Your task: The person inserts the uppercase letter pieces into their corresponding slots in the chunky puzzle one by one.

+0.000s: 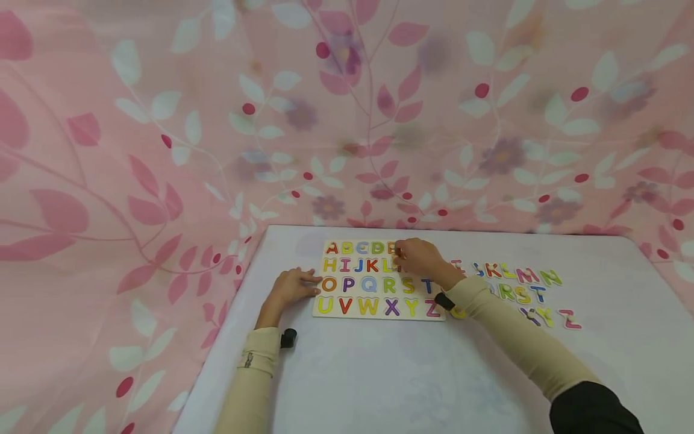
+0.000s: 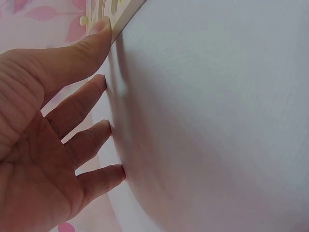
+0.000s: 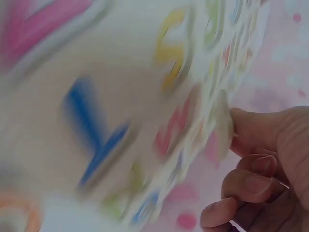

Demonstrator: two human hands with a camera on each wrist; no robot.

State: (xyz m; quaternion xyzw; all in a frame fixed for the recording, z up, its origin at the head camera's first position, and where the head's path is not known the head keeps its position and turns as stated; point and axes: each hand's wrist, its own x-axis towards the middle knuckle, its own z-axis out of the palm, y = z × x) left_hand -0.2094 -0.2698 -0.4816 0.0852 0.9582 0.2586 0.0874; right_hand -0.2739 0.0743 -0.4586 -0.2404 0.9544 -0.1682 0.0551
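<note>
A cream wooden alphabet board point(image 1: 356, 310) with coloured letters lies on the white-covered table. My left hand point(image 1: 293, 286) is at its left side. In the left wrist view the thumb touches the board's edge point(image 2: 128, 15), while the spread fingertips rest on the tabletop. Over the upper right of the board, my right hand point(image 1: 423, 260) pinches a small pale letter piece point(image 3: 222, 129) between thumb and fingers. The piece is edge-on in the right wrist view, so its letter cannot be read. That hand hides the board's top right letters.
Loose letter pieces lie in rows right of the board, among them a pink M point(image 1: 528, 275), a green N point(image 1: 550, 277) and a pink Z point(image 1: 570, 319). My right forearm point(image 1: 504, 328) covers some of them. A pink floral curtain point(image 1: 368, 120) hangs behind the table point(image 1: 358, 374).
</note>
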